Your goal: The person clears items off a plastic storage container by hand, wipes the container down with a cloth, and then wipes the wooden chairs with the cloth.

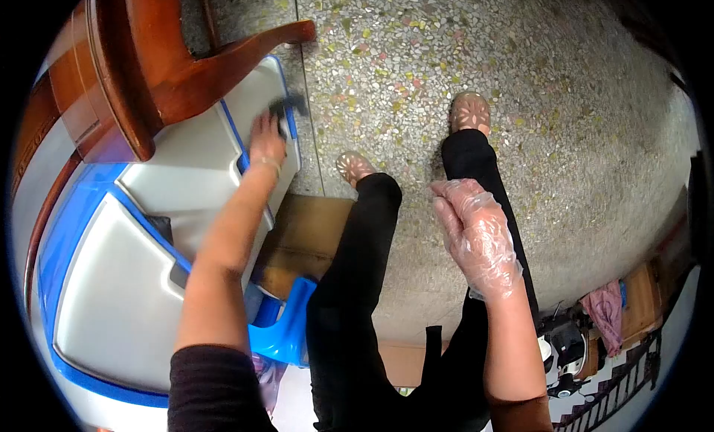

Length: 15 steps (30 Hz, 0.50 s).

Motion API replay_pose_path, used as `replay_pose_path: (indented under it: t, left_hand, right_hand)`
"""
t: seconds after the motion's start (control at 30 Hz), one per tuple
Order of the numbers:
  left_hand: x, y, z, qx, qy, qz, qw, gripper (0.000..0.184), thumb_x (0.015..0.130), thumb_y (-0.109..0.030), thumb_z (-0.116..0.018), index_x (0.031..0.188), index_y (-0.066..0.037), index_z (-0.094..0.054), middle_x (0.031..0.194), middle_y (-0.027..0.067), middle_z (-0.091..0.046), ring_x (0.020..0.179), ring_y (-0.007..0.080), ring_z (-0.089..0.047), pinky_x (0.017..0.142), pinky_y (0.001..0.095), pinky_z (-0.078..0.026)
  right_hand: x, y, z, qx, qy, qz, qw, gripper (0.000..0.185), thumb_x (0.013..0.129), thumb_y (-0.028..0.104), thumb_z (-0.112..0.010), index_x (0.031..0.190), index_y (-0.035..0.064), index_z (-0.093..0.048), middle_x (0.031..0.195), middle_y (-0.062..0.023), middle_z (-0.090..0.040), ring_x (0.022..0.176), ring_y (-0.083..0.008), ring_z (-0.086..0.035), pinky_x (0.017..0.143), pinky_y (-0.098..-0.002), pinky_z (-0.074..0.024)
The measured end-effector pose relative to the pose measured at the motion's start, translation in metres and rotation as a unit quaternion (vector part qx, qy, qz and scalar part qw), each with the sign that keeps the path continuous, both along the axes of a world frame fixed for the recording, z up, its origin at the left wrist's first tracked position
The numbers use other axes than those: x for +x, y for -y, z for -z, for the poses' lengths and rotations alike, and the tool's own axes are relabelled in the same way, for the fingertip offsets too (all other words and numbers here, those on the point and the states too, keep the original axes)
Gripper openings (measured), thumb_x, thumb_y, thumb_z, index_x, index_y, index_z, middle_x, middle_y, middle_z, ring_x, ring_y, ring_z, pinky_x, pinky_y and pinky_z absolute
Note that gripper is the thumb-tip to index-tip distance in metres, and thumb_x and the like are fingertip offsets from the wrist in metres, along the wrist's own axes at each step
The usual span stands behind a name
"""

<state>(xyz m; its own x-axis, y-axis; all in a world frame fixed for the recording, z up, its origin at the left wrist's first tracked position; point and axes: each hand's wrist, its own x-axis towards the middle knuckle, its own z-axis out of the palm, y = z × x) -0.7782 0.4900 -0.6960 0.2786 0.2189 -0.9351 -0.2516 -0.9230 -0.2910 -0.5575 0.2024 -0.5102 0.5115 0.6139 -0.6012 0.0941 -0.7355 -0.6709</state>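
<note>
My left hand [268,138], bare with a band at the wrist, reaches over a white plastic unit with blue edges [182,183]. Its fingers close around a small black object [288,108] at the unit's far end; motion blurs it and its kind is unclear. Over my right leg hovers my right hand [480,235], in a clear, wrinkled plastic glove. The gloved fingers are curled and close together, and no object shows in them. The palm side is hidden from view.
A reddish-brown wooden furniture leg [223,71] arches over the white unit. Beside my left leg are a brown cardboard-like panel [309,227] and a blue plastic stool [286,324]. Speckled stone flooring [394,82] spreads ahead. A pink cloth [604,317] hangs at lower right.
</note>
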Motion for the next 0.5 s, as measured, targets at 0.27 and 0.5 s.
replay_pose_path:
  t: [0.27, 0.5]
  left_hand:
    - [0.08, -0.082, 0.069, 0.04, 0.298, -0.307, 0.903, 0.044, 0.098, -0.015, -0.033, 0.14, -0.005, -0.039, 0.147, 0.0143, -0.035, 0.135, 0.0309, -0.033, 0.11, 0.0389, -0.029]
    - [-0.016, -0.02, 0.116, 0.004, 0.105, -0.233, 0.967, 0.053, 0.093, -0.019, -0.037, 0.141, 0.002, -0.035, 0.15, 0.0132, -0.032, 0.141, 0.0257, -0.024, 0.115, 0.034, -0.02]
  right_hand:
    - [0.009, -0.002, -0.004, -0.04, -0.017, -0.014, 0.999, 0.018, 0.084, -0.001, -0.059, 0.101, 0.0005, -0.063, 0.092, -0.0186, -0.063, 0.085, -0.0365, -0.061, 0.075, -0.0391, -0.0485]
    - [0.011, 0.003, 0.0, -0.012, 0.004, -0.013, 1.0, 0.018, 0.083, 0.004, -0.062, 0.1, 0.0024, -0.061, 0.092, -0.0199, -0.061, 0.084, -0.0394, -0.06, 0.073, -0.0437, -0.0492]
